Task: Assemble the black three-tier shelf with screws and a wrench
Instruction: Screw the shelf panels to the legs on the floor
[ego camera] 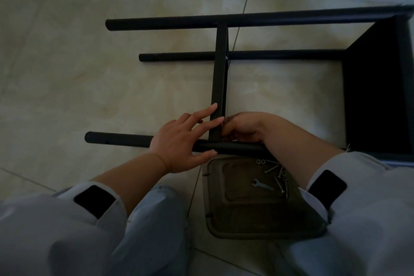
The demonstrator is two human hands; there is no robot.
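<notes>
The black shelf (pixel 246 56) lies on its side on the tiled floor (pixel 67 63), partly built. One end panel (pixel 378 87) at the right already joins the poles, and a middle panel (pixel 219 78) stands edge-on between them, so a tier appears to be missing toward the poles' free left ends. The left hand (pixel 179 143) is spread wide, fingers straight against the middle panel and thumb under the near pole (pixel 125 140), steadying the joint. The right hand (pixel 242 129) is curled at the same corner, probably seating or turning a screw, though what it holds is hidden. On a dark tray (pixel 257 219) by the knees lie the wrench (pixel 262 185), several screws (pixel 279 182) and washers (pixel 261 161), so fastening is not yet finished: this corner, then likely the last tier.
</notes>
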